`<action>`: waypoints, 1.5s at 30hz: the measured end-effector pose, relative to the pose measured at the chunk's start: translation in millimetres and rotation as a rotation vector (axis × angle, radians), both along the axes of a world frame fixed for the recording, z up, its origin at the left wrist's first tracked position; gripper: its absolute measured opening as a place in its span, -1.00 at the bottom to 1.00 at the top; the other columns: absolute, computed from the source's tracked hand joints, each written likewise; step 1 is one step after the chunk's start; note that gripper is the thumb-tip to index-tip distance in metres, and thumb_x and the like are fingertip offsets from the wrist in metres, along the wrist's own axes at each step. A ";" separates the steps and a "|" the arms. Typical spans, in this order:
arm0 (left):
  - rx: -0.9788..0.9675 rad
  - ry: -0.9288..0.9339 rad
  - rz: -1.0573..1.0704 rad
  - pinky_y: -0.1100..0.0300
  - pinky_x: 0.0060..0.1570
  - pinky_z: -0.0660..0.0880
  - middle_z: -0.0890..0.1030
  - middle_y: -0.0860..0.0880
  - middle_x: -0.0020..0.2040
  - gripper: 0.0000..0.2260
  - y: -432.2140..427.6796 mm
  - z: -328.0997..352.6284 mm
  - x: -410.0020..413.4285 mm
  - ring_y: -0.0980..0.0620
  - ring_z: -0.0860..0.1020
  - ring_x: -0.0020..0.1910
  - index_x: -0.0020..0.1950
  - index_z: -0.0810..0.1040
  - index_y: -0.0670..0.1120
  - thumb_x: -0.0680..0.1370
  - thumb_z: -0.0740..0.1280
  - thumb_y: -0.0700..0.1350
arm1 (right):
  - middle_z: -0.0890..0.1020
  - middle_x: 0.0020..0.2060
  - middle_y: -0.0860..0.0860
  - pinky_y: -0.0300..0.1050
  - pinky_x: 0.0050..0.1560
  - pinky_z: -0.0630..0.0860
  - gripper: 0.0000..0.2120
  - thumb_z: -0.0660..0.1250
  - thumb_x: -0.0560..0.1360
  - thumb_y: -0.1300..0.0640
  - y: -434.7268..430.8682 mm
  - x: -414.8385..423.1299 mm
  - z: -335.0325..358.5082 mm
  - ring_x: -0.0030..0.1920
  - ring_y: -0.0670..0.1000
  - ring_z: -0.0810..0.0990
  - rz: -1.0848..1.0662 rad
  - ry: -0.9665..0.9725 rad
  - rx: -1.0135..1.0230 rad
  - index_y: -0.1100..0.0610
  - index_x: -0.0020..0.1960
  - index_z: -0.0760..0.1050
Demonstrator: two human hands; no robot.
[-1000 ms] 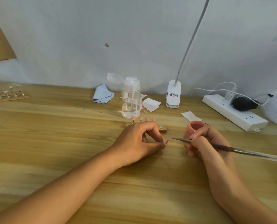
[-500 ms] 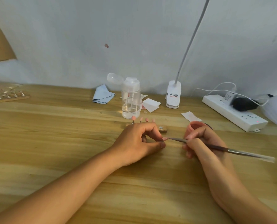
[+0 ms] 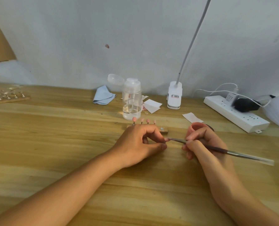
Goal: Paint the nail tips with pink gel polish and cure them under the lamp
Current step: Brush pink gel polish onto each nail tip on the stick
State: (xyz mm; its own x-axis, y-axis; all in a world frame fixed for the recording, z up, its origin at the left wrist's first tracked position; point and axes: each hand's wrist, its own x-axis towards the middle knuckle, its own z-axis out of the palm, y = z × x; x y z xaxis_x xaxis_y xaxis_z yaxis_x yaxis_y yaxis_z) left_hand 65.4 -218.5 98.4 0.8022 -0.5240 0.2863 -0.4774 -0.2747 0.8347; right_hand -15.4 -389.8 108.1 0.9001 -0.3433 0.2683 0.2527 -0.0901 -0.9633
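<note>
Here, the left hand point(image 3: 138, 142) is pinching a nail tip point(image 3: 167, 139) steady while the right hand point(image 3: 199, 141) is gripping the brush point(image 3: 225, 151), painting it.

- On the table point(image 3: 54, 144), centre: my left hand point(image 3: 140, 142) pinches a nail tip point(image 3: 167, 139). My right hand point(image 3: 199, 141), just to its right, holds the brush point(image 3: 217, 149), whose tip meets that nail tip.
- Just behind my left hand: a holder block point(image 3: 164, 130) with more tips standing on it.
- Just behind my right hand: a small jar point(image 3: 195, 127).
- Far row, left to right: cloth point(image 3: 103, 95), pump bottle point(image 3: 132, 101), paper squares point(image 3: 152, 106), lamp base point(image 3: 174, 95), power strip point(image 3: 234, 113).
- Far left edge: a board of stands point(image 3: 5, 97).
</note>
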 end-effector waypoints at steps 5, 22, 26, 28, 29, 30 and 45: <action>-0.002 0.023 -0.004 0.39 -0.48 0.26 0.71 0.21 -0.06 -0.82 0.4 0.5 -0.3 0.22 0.26 -0.51 -0.25 0.60 0.08 0.45 0.52 -0.16 | 0.54 -0.24 0.24 -0.23 -0.38 0.43 -0.79 0.24 0.47 0.52 -0.1 -0.1 4.1 -0.42 0.03 0.46 0.004 0.016 0.023 0.28 -0.26 0.41; -0.017 0.026 0.006 0.46 -0.47 0.21 0.71 0.07 -0.20 -0.91 -1.5 0.8 0.0 0.27 0.34 -0.52 -0.18 0.67 0.03 0.48 0.50 -0.15 | 0.47 -0.20 0.22 -0.21 -0.37 0.42 -0.68 0.21 0.43 0.60 -5.0 5.1 -0.6 -0.42 0.05 0.45 0.037 -0.001 0.033 0.21 -0.28 0.41; -0.012 0.023 0.004 0.45 -0.47 0.20 0.68 0.13 -0.25 -0.92 -1.4 -0.4 0.6 0.28 0.33 -0.52 -0.17 0.68 0.03 0.48 0.50 -0.14 | 0.47 -0.22 0.21 0.02 -0.21 0.41 -0.71 0.23 0.42 0.59 -4.6 4.0 -0.7 -0.35 0.13 0.45 0.059 -0.005 0.004 0.22 -0.24 0.42; -0.009 0.019 0.004 0.45 -0.47 0.19 0.68 0.12 -0.25 -0.92 -1.2 -0.5 0.9 0.27 0.33 -0.52 -0.17 0.68 0.03 0.48 0.50 -0.15 | 0.48 -0.30 0.12 0.13 -0.14 0.37 -0.71 0.24 0.42 0.58 -2.5 2.0 -1.0 -0.31 0.16 0.44 0.055 -0.018 -0.015 0.22 -0.24 0.44; -0.009 0.017 0.004 0.46 -0.47 0.19 0.69 0.12 -0.25 -0.92 -1.2 -0.5 1.1 0.27 0.33 -0.53 -0.17 0.68 0.02 0.48 0.50 -0.15 | 0.48 -0.30 0.11 0.14 -0.13 0.36 -0.72 0.24 0.42 0.58 -1.8 0.8 -1.0 -0.30 0.16 0.44 0.046 -0.022 -0.012 0.22 -0.23 0.44; -0.009 0.016 0.006 0.46 -0.47 0.18 0.69 0.11 -0.24 -0.93 -1.1 -0.4 1.1 0.26 0.32 -0.53 -0.17 0.68 0.02 0.48 0.50 -0.15 | 0.48 -0.27 0.11 0.13 -0.13 0.36 -0.73 0.24 0.42 0.57 -1.4 -0.5 -0.8 -0.29 0.15 0.44 0.044 -0.026 -0.007 0.22 -0.23 0.43; 0.001 0.017 0.014 0.42 -0.48 0.18 0.68 0.11 -0.25 -0.96 -0.6 1.3 -0.5 0.23 0.26 -0.53 -0.16 0.69 -0.02 0.48 0.49 -0.14 | 0.48 -0.36 0.01 -0.09 -0.26 0.36 -0.76 0.27 0.44 0.50 0.6 -3.4 -1.1 -0.33 0.05 0.42 0.056 -0.036 -0.031 0.20 -0.25 0.43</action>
